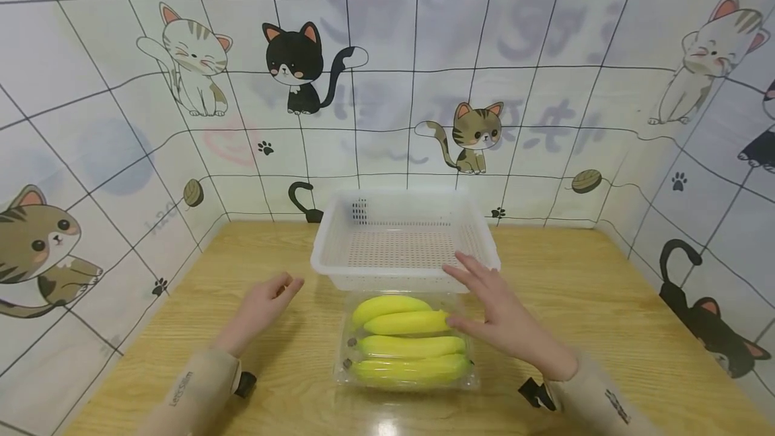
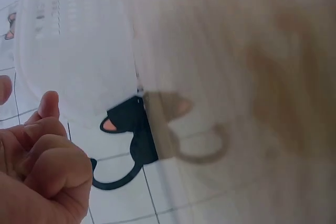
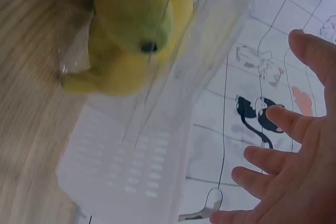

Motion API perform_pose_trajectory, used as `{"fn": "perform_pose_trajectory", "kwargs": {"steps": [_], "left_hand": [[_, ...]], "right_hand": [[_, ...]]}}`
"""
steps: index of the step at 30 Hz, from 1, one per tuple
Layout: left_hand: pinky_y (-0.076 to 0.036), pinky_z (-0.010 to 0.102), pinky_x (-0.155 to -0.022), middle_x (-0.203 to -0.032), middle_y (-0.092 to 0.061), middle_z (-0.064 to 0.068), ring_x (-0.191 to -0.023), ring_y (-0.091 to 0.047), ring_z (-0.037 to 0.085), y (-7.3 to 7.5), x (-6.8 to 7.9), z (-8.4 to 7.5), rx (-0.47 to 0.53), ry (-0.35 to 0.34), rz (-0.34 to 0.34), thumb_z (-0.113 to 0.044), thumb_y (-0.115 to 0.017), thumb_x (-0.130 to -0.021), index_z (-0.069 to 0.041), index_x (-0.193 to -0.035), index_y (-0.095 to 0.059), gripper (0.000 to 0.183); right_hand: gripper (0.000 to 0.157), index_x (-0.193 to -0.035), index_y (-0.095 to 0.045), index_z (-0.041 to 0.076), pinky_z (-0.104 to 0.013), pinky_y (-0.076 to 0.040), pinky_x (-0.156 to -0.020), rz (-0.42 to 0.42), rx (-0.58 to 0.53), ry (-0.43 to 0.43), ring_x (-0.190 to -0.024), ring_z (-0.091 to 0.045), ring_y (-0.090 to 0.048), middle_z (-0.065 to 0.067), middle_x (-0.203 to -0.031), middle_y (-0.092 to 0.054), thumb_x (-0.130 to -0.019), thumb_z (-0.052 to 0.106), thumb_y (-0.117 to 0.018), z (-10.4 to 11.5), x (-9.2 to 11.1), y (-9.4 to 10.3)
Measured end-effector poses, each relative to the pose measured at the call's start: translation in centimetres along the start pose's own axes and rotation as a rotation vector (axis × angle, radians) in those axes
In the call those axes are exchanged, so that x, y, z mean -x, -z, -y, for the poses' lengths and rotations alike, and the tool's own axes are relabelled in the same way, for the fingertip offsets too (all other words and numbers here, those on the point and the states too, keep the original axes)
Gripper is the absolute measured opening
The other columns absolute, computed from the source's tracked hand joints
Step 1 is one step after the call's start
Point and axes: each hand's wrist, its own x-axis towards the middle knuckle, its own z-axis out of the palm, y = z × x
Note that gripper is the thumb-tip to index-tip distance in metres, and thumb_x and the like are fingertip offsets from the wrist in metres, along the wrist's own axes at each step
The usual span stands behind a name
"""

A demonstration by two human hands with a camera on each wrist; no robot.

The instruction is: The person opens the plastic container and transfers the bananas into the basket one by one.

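Several yellow bananas (image 1: 412,347) lie side by side in a clear plastic box (image 1: 342,377); the right wrist view shows dark tips on the bananas (image 3: 128,22). Behind the box stands a white perforated plastic basket (image 1: 323,262). My right hand (image 1: 499,311) hovers at the right of box and basket, fingers spread and holding nothing; the right wrist view shows the same hand (image 3: 294,166) apart from the box. Left of the box, my left hand (image 1: 269,301) is held above the table with loosely bent fingers and nothing in them. Its bent fingers (image 2: 58,163) show in the left wrist view.
A wood-grain table (image 1: 581,274) lies under everything. A white gridded cloth with cartoon cats (image 1: 297,66) covers the walls behind and at both sides. The basket's back side stands close to the rear wall.
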Motion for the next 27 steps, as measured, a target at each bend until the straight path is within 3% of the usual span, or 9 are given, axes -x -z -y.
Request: {"fn": "perform_pose_trajectory", "kwargs": {"steps": [6,12,15,19,27], "left_hand": [[-0.041,0.031,-0.064,-0.084,-0.056,0.003,-0.072,-0.047,0.014,-1.9,0.7,-1.0,0.198,0.067,0.106,-0.043,-0.048,-0.101,-0.007,-0.095,-0.062,0.039],[-0.039,0.024,-0.046,-0.078,-0.054,0.006,-0.055,-0.046,0.013,-3.6,1.2,-1.5,0.582,0.196,0.344,-0.044,-0.048,-0.1,0.004,-0.112,-0.055,0.05],[-0.05,0.03,-0.053,-0.091,-0.061,0.009,-0.067,-0.058,0.017,-4.2,1.5,-1.6,0.675,0.217,0.44,-0.045,-0.045,-0.101,0.003,-0.119,-0.052,0.052],[-0.055,0.035,-0.061,-0.097,-0.063,0.012,-0.076,-0.063,0.021,-4.8,1.9,-1.8,0.768,0.22,0.504,-0.046,-0.044,-0.101,0.0,-0.122,-0.051,0.051],[-0.054,0.029,-0.061,-0.091,-0.064,0.005,-0.073,-0.064,0.016,-5.6,2.3,-2.4,0.985,0.241,0.571,-0.041,-0.044,-0.102,-0.002,-0.123,-0.047,0.044]], "right_hand": [[0.07,-0.145,-0.043,0.023,-0.072,-0.015,-0.104,0.109,-0.003,0.073,-0.141,-0.036,-0.025,-0.009,-0.156,-0.027,-0.086,0.05,-0.068,1.9,-0.1,-2.2],[0.07,-0.145,-0.042,0.027,-0.073,-0.017,-0.102,0.191,0.013,0.103,-0.14,-0.036,-0.027,-0.005,-0.157,-0.027,-0.085,0.054,-0.067,3.1,-0.5,-3.7],[0.069,-0.144,-0.044,0.026,-0.073,-0.017,-0.102,0.222,0.035,0.128,-0.139,-0.037,-0.03,-0.007,-0.155,-0.029,-0.085,0.053,-0.067,3.5,-0.7,-4.2],[0.067,-0.141,-0.048,0.024,-0.071,-0.019,-0.102,0.254,0.046,0.144,-0.138,-0.037,-0.031,-0.01,-0.154,-0.033,-0.085,0.057,-0.065,4.0,-0.9,-4.6],[0.067,-0.141,-0.048,0.027,-0.069,-0.017,-0.105,0.332,0.1,0.117,-0.139,-0.034,-0.03,-0.007,-0.154,-0.033,-0.086,0.065,-0.057,5.0,-1.4,-5.5]]}}
